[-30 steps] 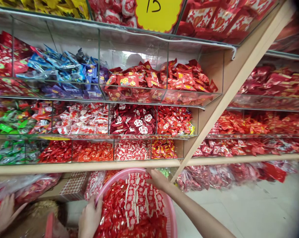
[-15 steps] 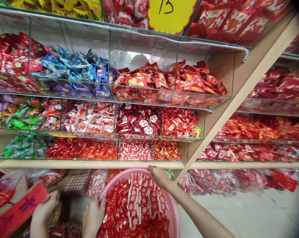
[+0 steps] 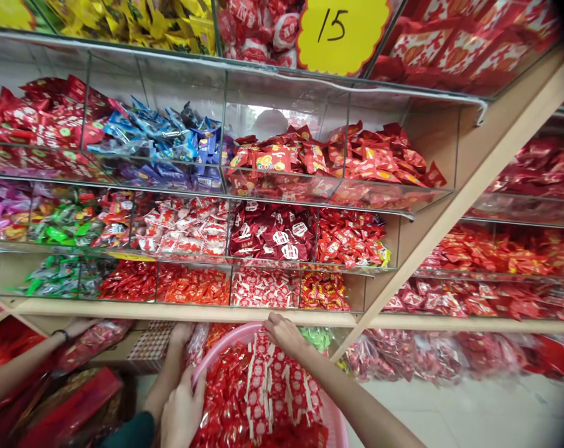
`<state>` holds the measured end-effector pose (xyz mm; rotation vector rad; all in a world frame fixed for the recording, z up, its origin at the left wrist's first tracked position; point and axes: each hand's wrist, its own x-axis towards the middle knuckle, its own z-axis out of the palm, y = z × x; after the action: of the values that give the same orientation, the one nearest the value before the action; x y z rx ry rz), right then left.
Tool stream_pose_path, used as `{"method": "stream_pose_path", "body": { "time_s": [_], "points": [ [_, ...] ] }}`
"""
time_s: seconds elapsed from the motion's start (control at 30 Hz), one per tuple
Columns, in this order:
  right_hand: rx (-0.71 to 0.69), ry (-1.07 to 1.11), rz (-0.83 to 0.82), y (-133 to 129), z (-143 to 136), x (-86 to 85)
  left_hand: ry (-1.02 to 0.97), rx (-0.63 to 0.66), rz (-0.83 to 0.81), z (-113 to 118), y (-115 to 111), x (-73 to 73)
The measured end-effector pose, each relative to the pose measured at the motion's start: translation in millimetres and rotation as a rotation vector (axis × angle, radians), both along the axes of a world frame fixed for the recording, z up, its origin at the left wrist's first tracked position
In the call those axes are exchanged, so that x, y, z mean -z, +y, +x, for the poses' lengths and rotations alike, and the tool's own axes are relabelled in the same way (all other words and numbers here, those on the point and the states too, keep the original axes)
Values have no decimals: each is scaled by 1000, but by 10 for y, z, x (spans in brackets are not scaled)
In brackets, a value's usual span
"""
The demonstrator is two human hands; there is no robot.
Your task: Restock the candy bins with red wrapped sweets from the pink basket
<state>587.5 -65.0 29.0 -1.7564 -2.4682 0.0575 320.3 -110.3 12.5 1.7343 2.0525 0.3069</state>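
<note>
A pink plastic basket [image 3: 340, 423] sits low in front of me, filled with red-wrapped candies [image 3: 223, 386] and strips of red-and-white packets [image 3: 267, 398]. At its left rim, my left hand [image 3: 183, 407] is closed, thumb over the edge. My right hand [image 3: 284, 335] reaches across from the right, its fingers closed at the far rim just under the shelf's wooden edge. The basket's lower part is out of frame.
Clear shelf bins [image 3: 272, 230] of wrapped candy rise ahead, under a yellow price sign [image 3: 342, 34]. At left, a co-worker's arms [image 3: 25, 376] reach under the shelf near a bag of red packets [image 3: 95, 342]. A slanted wooden post [image 3: 450, 211] stands at right.
My right hand has shifted slightly left along the basket's far rim. The co-worker's hands have moved forward under the shelf, and the red envelope is no longer in them. The view has shifted slightly.
</note>
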Motion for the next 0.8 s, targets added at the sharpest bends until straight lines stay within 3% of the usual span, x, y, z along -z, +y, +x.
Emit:
{"method": "stream_pose_path", "body": {
  "time_s": [0.13,0.33,0.47,0.57,0.67,0.8],
  "points": [
    [-64,54,94,-41,48,20,-2,15,-11,-11,17,28],
    [13,174,-37,-127,127,-33,9,19,-9,-29,26,94],
    [-77,143,-52,-217,158,-117,2,22,-4,-26,21,90],
    [-67,186,-53,-233,164,-202,1,20,-1,-31,27,80],
    [24,270,-14,-120,174,-303,-27,22,1,-34,27,61],
    [171,256,45,242,228,-434,-71,19,-6,7,-12,27]
  ]
}}
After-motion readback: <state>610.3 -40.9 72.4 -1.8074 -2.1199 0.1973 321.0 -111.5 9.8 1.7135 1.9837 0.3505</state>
